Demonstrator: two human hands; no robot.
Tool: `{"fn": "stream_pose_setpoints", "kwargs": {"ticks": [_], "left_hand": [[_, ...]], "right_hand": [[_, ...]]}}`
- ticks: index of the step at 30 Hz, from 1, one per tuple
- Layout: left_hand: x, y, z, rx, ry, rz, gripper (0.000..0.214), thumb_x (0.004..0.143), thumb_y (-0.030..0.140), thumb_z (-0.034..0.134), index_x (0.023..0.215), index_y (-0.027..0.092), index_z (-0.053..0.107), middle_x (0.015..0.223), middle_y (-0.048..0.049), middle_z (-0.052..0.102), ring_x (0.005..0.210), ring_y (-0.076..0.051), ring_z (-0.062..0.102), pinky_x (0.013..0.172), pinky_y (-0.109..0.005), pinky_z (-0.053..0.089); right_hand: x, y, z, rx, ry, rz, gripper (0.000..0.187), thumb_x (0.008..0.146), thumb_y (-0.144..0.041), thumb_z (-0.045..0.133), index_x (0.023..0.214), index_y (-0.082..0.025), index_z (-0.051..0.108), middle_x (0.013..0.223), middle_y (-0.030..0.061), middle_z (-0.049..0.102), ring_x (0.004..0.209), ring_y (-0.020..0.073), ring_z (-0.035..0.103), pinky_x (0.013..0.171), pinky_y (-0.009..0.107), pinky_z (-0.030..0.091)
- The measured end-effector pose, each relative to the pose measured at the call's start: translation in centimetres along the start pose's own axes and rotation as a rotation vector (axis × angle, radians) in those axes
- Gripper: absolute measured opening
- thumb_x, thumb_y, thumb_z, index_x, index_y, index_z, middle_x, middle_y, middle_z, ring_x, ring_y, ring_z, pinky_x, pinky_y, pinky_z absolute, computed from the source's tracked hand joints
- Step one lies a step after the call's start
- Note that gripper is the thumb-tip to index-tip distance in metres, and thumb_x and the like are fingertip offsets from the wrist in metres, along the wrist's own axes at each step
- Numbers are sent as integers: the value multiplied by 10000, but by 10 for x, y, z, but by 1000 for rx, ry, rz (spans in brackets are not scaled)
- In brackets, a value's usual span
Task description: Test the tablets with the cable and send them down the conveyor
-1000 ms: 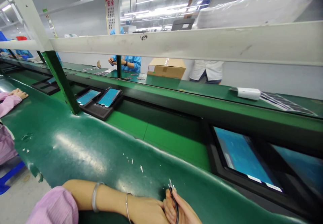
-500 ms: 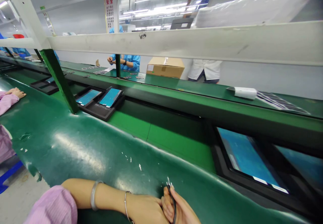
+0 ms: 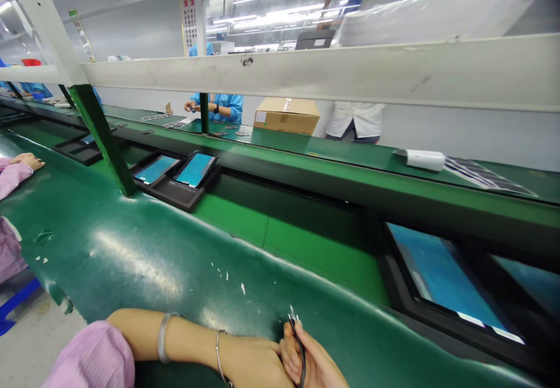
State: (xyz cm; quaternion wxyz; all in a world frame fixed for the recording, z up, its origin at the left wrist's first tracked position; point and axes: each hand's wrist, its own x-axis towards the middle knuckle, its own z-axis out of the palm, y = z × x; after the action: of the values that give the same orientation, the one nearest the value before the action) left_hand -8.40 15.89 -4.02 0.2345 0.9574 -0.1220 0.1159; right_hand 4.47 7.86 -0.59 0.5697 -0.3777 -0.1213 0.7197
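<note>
Near the bottom edge, my right hand point(image 3: 317, 362) is closed, its thumb and curled fingers pinching a thin black, curved, cord-like thing point(image 3: 300, 347) with a shiny metallic tip pointing up. I cannot make out its exact kind. My left hand point(image 3: 258, 362), with two bangles on its forearm, lies back upward against my right hand's fingers. Its own fingers are hidden by the frame's edge and the other hand. Both hands are at the green bench top point(image 3: 144, 259).
Beyond the bench edge, a sunken green conveyor point(image 3: 297, 242) carries black trays point(image 3: 188, 200) holding blue-screened panels point(image 3: 437, 271). A green post point(image 3: 102, 137) and white rail point(image 3: 306, 76) stand ahead. A cardboard box point(image 3: 286, 116) and a co-worker's hands point(image 3: 195, 107) are across; another person's hand point(image 3: 30, 160) rests at left.
The trays with the blue panels have shifted to the right along the conveyor. My hands and the black thing are nearly still.
</note>
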Motion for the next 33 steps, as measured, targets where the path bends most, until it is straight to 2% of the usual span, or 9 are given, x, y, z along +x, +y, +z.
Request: {"fn": "stream_pose_setpoints", "kwargs": {"ticks": [6,13,19,24,28,33], "left_hand": [[1,1,-4,-13,-54,-32,410,963,461,593,660,187,624,664,-6,688,749,-141,635,815,-217,483],[1,2,-4,5,-28,-17,436,957,486,600,640,188,615,649,-2,680,730,-142,633,823,-227,488],[0,4,-6,20,-70,-44,416,962,468,595,660,185,635,672,-3,694,748,-145,638,841,-221,487],[0,5,-10,21,-98,-44,366,929,455,650,696,173,673,697,-7,710,773,-158,653,889,-229,488],[-1,6,-10,-20,-75,-54,348,950,447,620,742,180,700,731,-6,725,820,-154,667,930,-225,477],[-2,7,-11,-64,-49,-59,302,946,398,635,747,184,711,709,6,711,806,-140,668,902,-210,482]], "right_hand": [[-1,0,2,-24,29,-9,363,840,-509,760,851,-148,716,558,-8,498,537,128,386,555,269,360],[-2,-2,4,-31,32,-8,363,842,-513,757,845,-152,714,557,-7,498,538,132,385,557,276,360],[-1,0,0,-14,3,-4,346,875,-498,726,853,-152,709,568,-9,500,537,125,391,559,271,356],[-1,1,0,-10,3,-6,348,875,-481,734,879,-133,723,571,-9,502,545,122,395,559,265,356],[0,1,0,-7,2,-3,354,865,-490,741,873,-137,720,572,-8,503,544,123,399,563,269,359],[0,2,-2,-2,4,-12,344,877,-487,728,863,-144,716,571,-6,503,551,127,411,567,271,357]]}}
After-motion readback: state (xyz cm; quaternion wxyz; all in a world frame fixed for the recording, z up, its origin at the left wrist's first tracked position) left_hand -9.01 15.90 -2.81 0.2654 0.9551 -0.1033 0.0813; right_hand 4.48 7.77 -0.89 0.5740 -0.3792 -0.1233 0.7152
